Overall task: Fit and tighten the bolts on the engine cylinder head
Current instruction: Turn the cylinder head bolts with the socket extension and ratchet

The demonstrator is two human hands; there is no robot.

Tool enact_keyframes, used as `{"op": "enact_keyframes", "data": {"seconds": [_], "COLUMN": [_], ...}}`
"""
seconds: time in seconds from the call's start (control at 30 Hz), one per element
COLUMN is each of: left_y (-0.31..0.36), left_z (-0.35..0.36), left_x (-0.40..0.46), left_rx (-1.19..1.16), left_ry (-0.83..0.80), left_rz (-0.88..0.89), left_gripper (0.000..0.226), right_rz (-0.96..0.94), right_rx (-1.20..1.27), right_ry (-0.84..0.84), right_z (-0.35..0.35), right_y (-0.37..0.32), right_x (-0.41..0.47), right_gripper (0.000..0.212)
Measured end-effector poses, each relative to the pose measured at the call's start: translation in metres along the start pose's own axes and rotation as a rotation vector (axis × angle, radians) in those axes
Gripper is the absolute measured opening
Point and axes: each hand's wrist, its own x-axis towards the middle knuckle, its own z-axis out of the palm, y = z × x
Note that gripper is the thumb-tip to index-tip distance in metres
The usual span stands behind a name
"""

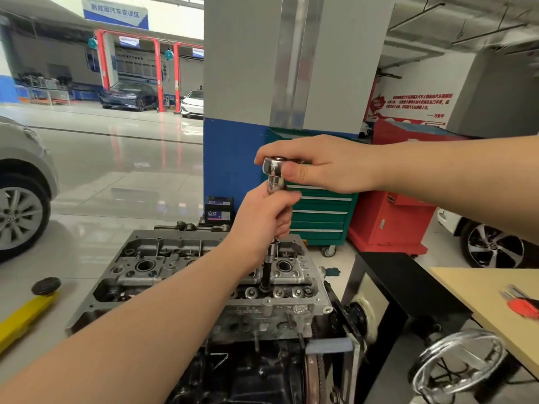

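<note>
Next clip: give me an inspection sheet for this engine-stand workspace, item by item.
Surface: cylinder head sits on the engine block, mounted on a stand with a handwheel.
Job's things: ratchet head tops an extension shaft that runs down into the cylinder head.
Clutter: yellow tool at left; red hex keys on the wooden table.
Grippers: left hand grips the extension shaft; right hand pinches the ratchet head.
Cables: nothing seen.
Surroundings: green tool cabinet, red cabinet, battery, parked cars.
</note>
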Motion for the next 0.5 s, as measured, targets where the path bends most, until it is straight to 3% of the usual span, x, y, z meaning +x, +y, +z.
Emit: {"op": "enact_keyframes", "data": {"seconds": [0.13,0.23,0.3,0.37,0.43,0.5], "left_y": [0.0,-0.005,-0.012,-0.018,-0.02,-0.019], "left_z": [0.002,0.005,0.007,0.005,0.001,-0.002], "left_x": [0.001,-0.002,-0.008,-0.011,-0.011,-0.011], "left_rx": [0.024,0.133,0.238,0.26,0.203,0.16], "left_ry": [0.042,0.057,0.102,0.159,0.142,0.07], "left_rz": [-0.02,-0.022,-0.015,-0.04,-0.121,-0.172], "left_gripper": [0.022,0.023,0.039,0.048,0.049,0.048], "right_rz": [0.096,0.162,0.142,0.225,0.336,0.282], "right_rx": [-0.18,-0.714,-0.817,-0.72,-0.475,-0.288], "right_ry": [0.057,0.043,-0.02,0.016,0.036,-0.109], "right_z": [0.004,0.012,0.015,0.012,0.003,-0.011], "right_y": [-0.017,-0.035,-0.048,-0.055,-0.054,-0.044], "right_x": [-0.003,-0.001,0.004,0.011,0.016,0.015], "right_gripper": [0.033,0.027,0.025,0.028,0.04,0.037]}}
